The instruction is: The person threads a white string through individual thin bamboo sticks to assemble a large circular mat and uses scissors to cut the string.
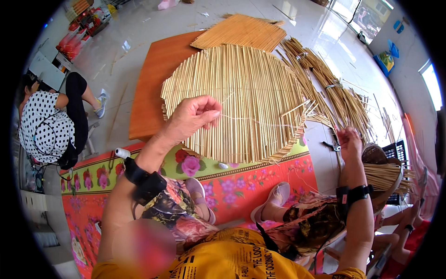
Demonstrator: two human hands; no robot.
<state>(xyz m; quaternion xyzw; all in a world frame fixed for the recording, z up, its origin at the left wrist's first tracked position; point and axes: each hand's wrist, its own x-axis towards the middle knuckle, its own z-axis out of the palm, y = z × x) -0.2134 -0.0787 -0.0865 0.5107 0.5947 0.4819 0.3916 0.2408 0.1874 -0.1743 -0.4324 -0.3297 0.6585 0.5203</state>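
A large round mat of pale straw stalks [241, 97] lies in front of me on an orange board [153, 79]. My left hand [193, 116] hovers over the mat's near left part, fingers pinched on a thin thread [251, 120] that runs right across the mat. My right hand [348, 142] is raised beyond the mat's right edge, fingers closed on the same thread's far end. Both wrists wear black bands.
A second woven mat [241, 30] lies behind the round one. Bundles of loose straw [330, 93] spread at the right. A floral red cloth [241, 186] lies under my feet. One person in a dotted top [44, 125] sits left; another person [395, 176] works at the right.
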